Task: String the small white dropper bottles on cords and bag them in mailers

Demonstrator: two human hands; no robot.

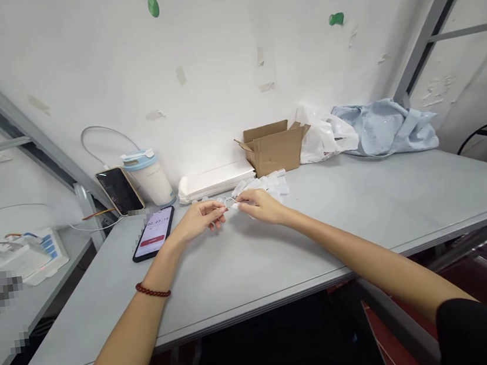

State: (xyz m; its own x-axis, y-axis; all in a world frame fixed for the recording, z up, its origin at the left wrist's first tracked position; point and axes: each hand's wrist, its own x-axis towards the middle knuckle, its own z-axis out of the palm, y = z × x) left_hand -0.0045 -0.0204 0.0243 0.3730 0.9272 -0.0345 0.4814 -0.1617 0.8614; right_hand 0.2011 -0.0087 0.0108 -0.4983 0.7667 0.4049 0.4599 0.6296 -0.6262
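Observation:
Over the middle of the table, my two hands come close together with pinched fingers. Between them shows a thin whitish loop [229, 199], too small to name more exactly. My left hand [200, 218], with a dark red beaded bracelet [152, 291] at the wrist, pinches one side of it. The other side is between the thumb and fingers of my right hand [260, 206], where a small white bit shows at the fingertips. Just behind my right hand lies a pile of small translucent plastic pieces [278, 183], partly hidden by that hand.
Along the wall stand a lidded cup [151, 179], a flat white stack [216, 180], an open cardboard box [277, 151], a white plastic bag [324, 134] and light blue cloth [385, 126]. A phone with a timer [154, 233] lies left; another phone [119, 190] leans behind it, cabled.

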